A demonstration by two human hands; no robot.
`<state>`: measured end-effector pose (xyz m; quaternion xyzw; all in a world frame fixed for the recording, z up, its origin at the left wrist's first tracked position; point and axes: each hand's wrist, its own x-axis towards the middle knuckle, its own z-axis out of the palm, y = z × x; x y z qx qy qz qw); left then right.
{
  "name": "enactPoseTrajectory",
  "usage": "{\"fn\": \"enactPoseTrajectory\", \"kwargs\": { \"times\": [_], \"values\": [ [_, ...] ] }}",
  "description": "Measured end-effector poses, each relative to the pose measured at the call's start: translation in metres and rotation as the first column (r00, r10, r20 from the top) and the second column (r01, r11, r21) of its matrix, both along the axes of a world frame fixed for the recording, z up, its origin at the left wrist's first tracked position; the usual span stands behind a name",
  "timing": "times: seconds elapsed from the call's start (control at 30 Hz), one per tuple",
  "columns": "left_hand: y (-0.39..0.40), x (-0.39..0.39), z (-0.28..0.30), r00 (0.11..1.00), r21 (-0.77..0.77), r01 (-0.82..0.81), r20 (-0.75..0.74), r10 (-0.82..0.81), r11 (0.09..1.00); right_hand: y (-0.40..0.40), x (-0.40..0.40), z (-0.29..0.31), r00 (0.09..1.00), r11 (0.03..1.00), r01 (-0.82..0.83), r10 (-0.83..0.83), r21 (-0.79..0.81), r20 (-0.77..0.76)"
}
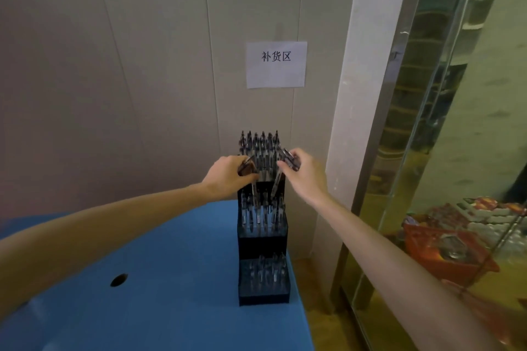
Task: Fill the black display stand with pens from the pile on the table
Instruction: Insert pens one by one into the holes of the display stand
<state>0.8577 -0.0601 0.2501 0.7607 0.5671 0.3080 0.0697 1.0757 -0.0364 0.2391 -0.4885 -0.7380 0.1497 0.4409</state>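
One blue table point(159, 279) fills the lower left, with one dark round hole point(119, 280) in its top. At its right edge stands one black display stand point(263, 245) with three stepped tiers rising toward the wall. The nearest, lowest tier holds about four clear pens point(268, 271), the middle tier about five, and the top tier a back row of about six; blur makes the counts uncertain. Two bare forearms reach forward from the lower corners to the top tier. The left hand point(228, 177) is curled, knuckles up, gripping a small bundle of pens whose number cannot be told. The right hand point(306, 172) has its fingers bent, pinching a few pens at their upper ends; one of these slants down into the top tier. Behind, one white paper sign point(276, 64) with three printed characters hangs on the panelled wall point(128, 65).
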Motion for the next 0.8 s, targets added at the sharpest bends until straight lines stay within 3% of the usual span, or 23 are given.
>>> {"fn": "enactPoseTrajectory", "kwargs": {
  "times": [0.17,0.43,0.53,0.8],
  "values": [
    [0.007,0.008,-0.012,0.997,-0.063,-0.033,-0.077,0.028,0.997,0.021,0.004,-0.022,0.996,0.999,-0.051,0.05,0.017,0.07],
    [0.01,0.005,-0.014,0.976,-0.1,-0.127,-0.189,0.107,0.987,0.046,0.009,-0.02,0.989,0.992,-0.1,0.107,0.079,-0.097],
    [0.012,0.004,-0.017,0.967,-0.099,-0.159,-0.218,0.134,0.982,0.052,0.015,-0.023,0.995,0.991,-0.092,0.095,0.092,-0.024],
    [0.025,0.005,-0.002,0.982,-0.028,-0.148,-0.122,0.143,0.989,0.056,0.011,-0.044,0.96,0.988,-0.156,0.148,0.016,0.237]
  ]
}}
